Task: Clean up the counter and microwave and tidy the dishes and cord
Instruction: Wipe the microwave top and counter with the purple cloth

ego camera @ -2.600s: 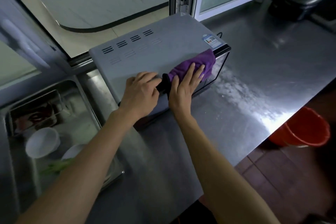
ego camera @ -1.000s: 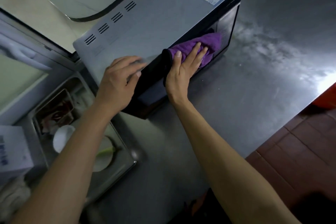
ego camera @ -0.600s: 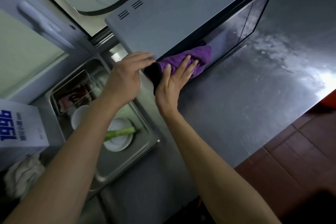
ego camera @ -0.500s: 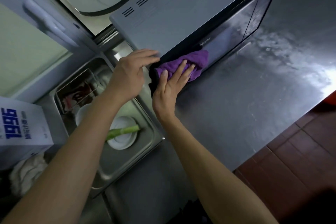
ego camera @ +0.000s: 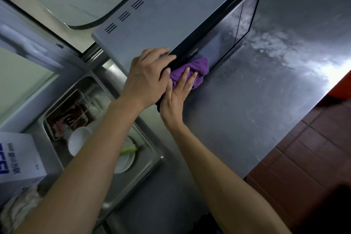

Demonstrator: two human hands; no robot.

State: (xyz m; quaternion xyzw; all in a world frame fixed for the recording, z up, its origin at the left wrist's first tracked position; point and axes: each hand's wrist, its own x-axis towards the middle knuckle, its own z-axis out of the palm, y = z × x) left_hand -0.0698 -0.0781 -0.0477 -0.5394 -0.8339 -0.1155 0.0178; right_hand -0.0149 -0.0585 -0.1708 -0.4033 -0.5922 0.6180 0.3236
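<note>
— While you look from the left, what comes first?
— A white box (ego camera: 18,157) with blue print, then a sink (ego camera: 144,169) holding a metal tray (ego camera: 65,114), a white bowl (ego camera: 77,142) and a plate (ego camera: 124,161) with a green stalk (ego camera: 128,150) on it.
— And the hands?
— The left hand (ego camera: 146,78) rests on the microwave (ego camera: 171,17) at its near top corner, fingers curled over the edge. Just beside it, the right hand (ego camera: 176,97) presses a purple cloth (ego camera: 195,70) against the lower part of the dark door, fingers straight and slightly spread.
— Where does the microwave stand?
— On the steel counter (ego camera: 266,91), next to the sink. Red floor tiles (ego camera: 313,148) show at the right.
</note>
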